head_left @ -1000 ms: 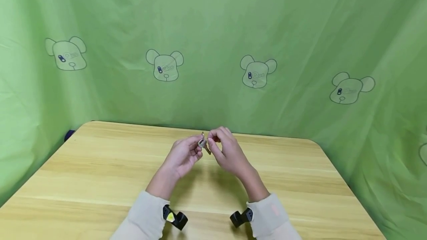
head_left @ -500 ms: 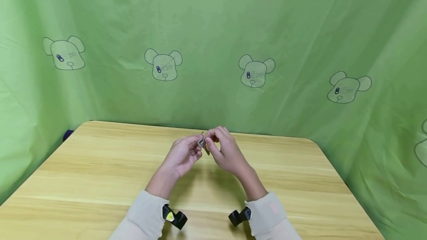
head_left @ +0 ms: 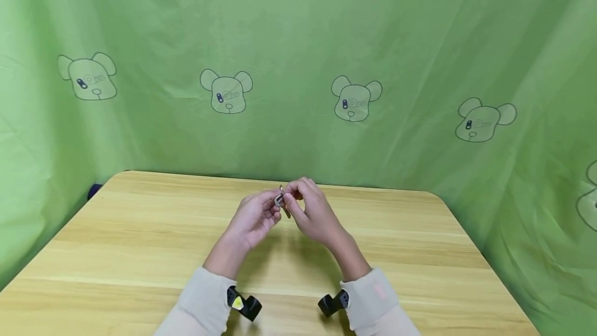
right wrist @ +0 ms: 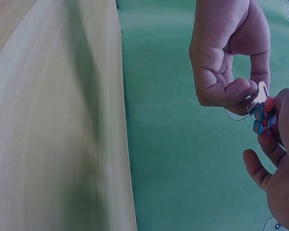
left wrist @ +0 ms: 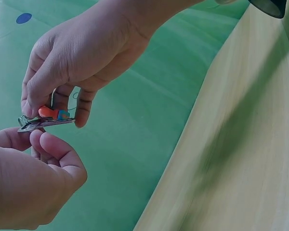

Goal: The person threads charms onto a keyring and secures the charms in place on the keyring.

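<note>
In the head view my left hand [head_left: 252, 219] pinches a small metal key [head_left: 279, 200] by its broad head, its blade pointing down toward the table. Close on its right, my right hand [head_left: 315, 211] has thumb and forefinger curled at the same spot. A bright ring [head_left: 281, 189] sticks up above the key. The left wrist view shows the key [left wrist: 48, 124] lying flat between both hands' fingertips, with an orange-and-blue keychain charm [left wrist: 49, 113] against it. In the right wrist view the charm [right wrist: 258, 120] sits at the right hand's fingertips. Fingers hide how ring and key are joined.
A light wood-grain table [head_left: 154, 232] lies beneath both hands. Behind and at both sides hangs a green curtain [head_left: 289, 25] printed with bear heads. A small black camera sits on each wrist [head_left: 252, 308], over pale sleeves. A dark object [head_left: 94, 191] shows past the table's left edge.
My right hand has come slightly left, closer to the left hand, and its fingertips now cover more of the key. The key has turned a little; the left hand is nearly still.
</note>
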Motion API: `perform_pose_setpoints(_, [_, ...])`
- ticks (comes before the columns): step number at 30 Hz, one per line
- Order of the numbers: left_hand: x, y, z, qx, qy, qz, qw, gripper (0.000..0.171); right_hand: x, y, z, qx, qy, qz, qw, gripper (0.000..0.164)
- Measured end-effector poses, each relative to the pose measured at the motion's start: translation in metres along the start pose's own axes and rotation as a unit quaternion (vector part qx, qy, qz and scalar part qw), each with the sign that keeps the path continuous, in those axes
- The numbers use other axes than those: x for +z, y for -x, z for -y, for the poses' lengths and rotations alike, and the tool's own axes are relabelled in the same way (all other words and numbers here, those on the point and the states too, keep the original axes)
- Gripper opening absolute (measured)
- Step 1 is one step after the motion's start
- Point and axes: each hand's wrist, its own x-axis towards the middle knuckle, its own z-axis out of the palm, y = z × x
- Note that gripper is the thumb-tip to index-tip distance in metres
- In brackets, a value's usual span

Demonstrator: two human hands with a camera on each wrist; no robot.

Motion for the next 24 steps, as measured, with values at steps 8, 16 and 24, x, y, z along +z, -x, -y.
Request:
perform_pose_setpoints(8, [0.0003, 0.0020, -0.0029, -0.003, 0.005, -0.003, 1.0000, 0.012, -0.0002, -0.0004, 0.0015, -0.001, 0.011, -0.001, 1.000, 0.007])
perform_pose_setpoints(16, [0.0016, 0.0029, -0.0041, 0.000, -0.002, -0.006, 1.0000, 0.011, -0.0018, -0.0008, 0.0042, -0.003, 0.022, 0.000, 1.000, 0.004])
perform_pose_setpoints(24, [0.0024, 0.0023, -0.0006, 0.027, -0.037, -0.034, 0.9984, 0.010, -0.0010, -0.0006, 0.0028, -0.013, 0.048, -0.004, 0.999, 0.006])
